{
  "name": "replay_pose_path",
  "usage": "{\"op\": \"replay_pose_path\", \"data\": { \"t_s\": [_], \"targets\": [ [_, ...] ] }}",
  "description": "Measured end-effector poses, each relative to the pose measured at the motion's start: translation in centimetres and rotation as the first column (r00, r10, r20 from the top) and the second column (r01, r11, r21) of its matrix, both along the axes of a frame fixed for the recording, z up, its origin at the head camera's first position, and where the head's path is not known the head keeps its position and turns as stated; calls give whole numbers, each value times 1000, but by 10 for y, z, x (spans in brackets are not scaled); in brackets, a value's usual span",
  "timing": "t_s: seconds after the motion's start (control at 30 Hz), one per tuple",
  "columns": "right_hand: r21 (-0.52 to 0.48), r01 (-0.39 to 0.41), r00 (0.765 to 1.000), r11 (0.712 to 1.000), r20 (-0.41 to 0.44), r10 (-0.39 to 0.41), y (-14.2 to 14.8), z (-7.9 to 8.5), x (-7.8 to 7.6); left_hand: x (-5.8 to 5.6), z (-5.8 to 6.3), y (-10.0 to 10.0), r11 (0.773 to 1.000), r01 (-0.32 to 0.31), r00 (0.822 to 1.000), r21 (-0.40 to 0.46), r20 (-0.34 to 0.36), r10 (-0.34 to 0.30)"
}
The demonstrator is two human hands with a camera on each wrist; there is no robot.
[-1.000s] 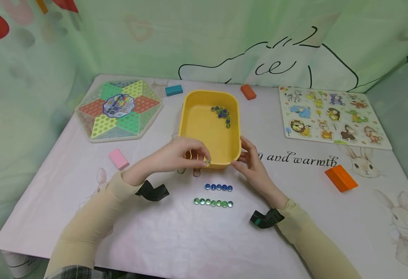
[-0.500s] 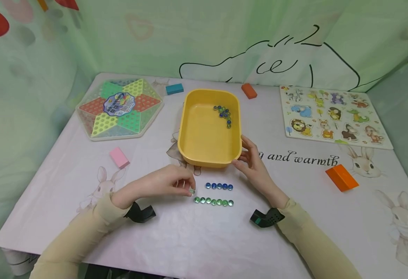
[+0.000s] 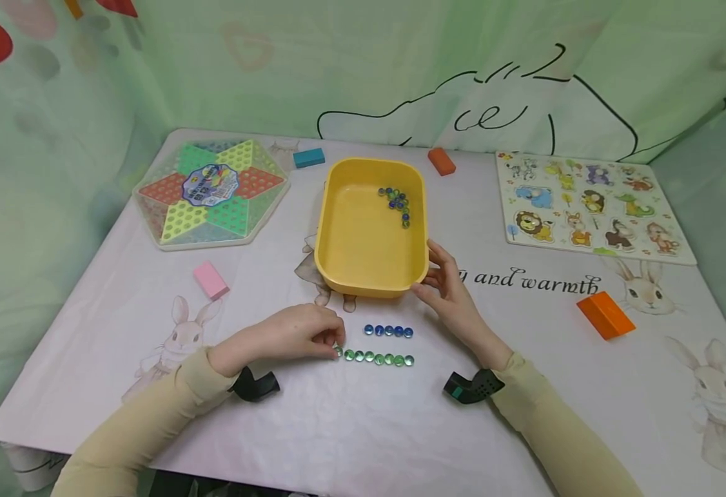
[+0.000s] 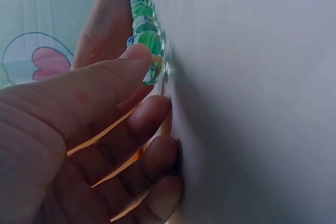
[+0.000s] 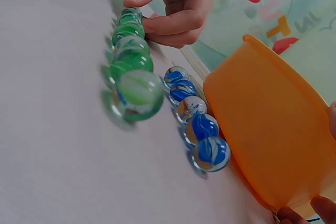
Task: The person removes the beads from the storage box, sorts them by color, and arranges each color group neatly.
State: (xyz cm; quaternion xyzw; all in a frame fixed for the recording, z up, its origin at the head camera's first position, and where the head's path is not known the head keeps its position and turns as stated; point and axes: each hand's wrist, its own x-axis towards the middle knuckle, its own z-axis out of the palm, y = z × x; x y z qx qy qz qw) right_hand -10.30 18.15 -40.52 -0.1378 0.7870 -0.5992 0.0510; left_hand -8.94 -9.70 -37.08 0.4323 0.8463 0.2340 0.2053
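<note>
In the head view, my left hand holds a greenish glass marble between thumb and fingers, at the left end of a row of green marbles. The left wrist view has the thumb against that marble, low over the table. Behind the green row runs a shorter row of blue marbles. My right hand grips the near right corner of a yellow plastic bin from outside, thumb in front and fingers along the side. Mixed blue and green marbles lie inside the bin's far right part.
A Chinese checkers board lies back left, an animal puzzle board at right. Around them are a pink block, a blue block, a red-orange block and an orange block. A curtain hangs behind the table.
My left hand has carried the marble from the bin's near edge toward me and left, down to the green row's left end. My right hand has stayed at the bin's corner.
</note>
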Motion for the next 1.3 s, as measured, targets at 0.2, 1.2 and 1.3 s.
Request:
{"op": "replay_pose_path", "data": {
  "t_s": [0.2,1.2,1.3],
  "targets": [
    [1,-1,1000,1000,1,1,-1,1,0,2,0,1,1000,-3,1000,6,1,3],
    [-11,-2,1000,1000,-12,2,0,-1,1,-45,55,30,968,46,990,245,117,-77],
    [-7,-2,1000,1000,-14,2,1,-2,1,-60,60,42,971,14,991,241,124,-45]
  ]
}}
